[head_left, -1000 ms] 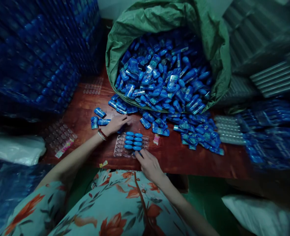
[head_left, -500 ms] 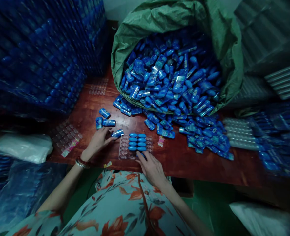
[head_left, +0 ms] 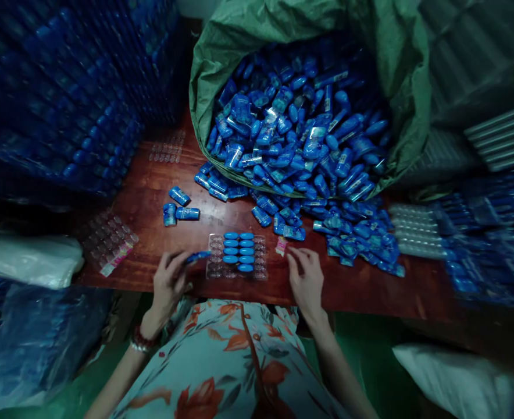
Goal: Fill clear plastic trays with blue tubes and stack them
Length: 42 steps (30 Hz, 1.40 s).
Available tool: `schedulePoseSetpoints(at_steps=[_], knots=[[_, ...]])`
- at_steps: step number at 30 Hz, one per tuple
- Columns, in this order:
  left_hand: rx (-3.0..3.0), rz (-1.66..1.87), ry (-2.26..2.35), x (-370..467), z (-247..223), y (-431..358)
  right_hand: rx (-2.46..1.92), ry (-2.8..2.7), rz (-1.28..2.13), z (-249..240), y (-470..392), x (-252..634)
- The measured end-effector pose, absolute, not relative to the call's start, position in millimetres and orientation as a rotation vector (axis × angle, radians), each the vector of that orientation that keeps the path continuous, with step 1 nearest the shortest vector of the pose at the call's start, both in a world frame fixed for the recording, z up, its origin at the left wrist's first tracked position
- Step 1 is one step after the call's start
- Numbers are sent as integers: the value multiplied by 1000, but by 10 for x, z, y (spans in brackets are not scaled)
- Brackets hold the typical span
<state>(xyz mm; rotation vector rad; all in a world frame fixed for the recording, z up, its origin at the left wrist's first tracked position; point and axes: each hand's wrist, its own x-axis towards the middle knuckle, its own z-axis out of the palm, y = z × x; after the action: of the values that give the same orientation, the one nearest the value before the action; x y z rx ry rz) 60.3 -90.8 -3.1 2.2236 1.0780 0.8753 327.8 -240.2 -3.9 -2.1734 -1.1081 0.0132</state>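
My left hand (head_left: 170, 282) is closed on a small blue packet (head_left: 199, 256), held just left of a clear plastic blister tray (head_left: 259, 273). In the tray's middle, two columns of glossy blue oval pieces (head_left: 231, 251) lie in the hollows. The right column reaches one row lower than the left. My right hand (head_left: 306, 279) is to the right of the tray, low over the table. Its fingers are bent and apart, with nothing visible in them. Their tips are close to a small pink label (head_left: 281, 246); whether they touch it I cannot tell.
A green sack (head_left: 202, 110) full of blue packets gapes at the back, and more packets (head_left: 353, 233) spill before it. Loose packets (head_left: 188, 213) lie left. An empty blister tray (head_left: 109, 238) is further left. Tall blue stacks (head_left: 65, 99) rise at left; silvery trays (head_left: 416, 230) lie right.
My left hand has picked up the blue packet from the table and drawn it nearer. My right hand has left the tray and moved right; one more blue piece shows in the right column.
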Motion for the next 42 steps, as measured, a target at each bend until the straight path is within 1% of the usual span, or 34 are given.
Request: schedulePoseSetpoints(at_steps=[3, 8, 15, 17, 20, 24, 26, 29, 32, 35, 37, 39, 42], knots=[[2385, 704, 827, 690, 34, -1167, -2281, -986, 131, -181, -2293, 3622], [2595, 659, 656, 955, -118, -1178, -2398, -1012, 289, -336, -2086, 3872], [2812, 312, 395, 1072, -47, -1019, -2418, -1186, 198, -345, -2098, 3823], [2845, 265, 342, 1110, -40, -976, -2421, -1195, 199, -349, -2120, 3802], [2862, 333, 321, 1144, -75, -920, -2373, -1232, 236, -358, -2165, 3779], [2795, 645, 371, 1112, -117, -918, -2228, -1222, 319, -376, -2263, 3778], [2674, 756, 468, 1084, -111, -913, -2181, -1123, 361, -388, -2302, 3803], [2479, 815, 702, 1068, -87, -799, -2151, -1008, 423, -398, -2302, 3864], [2327, 850, 948, 1071, -70, -544, -2191, -999, 430, -385, -2242, 3900], [2215, 920, 1047, 1088, -25, -287, -2199, -1018, 410, -367, -2202, 3864], [2207, 959, 1016, 1152, 50, -200, -2169, -1019, 444, -371, -2216, 3799], [2260, 918, 895, 1314, 163, -203, -2151, -997, 475, -395, -2255, 3712], [2486, 661, 455, 1799, 334, -319, -2158, -919, 424, -449, -2318, 3576]])
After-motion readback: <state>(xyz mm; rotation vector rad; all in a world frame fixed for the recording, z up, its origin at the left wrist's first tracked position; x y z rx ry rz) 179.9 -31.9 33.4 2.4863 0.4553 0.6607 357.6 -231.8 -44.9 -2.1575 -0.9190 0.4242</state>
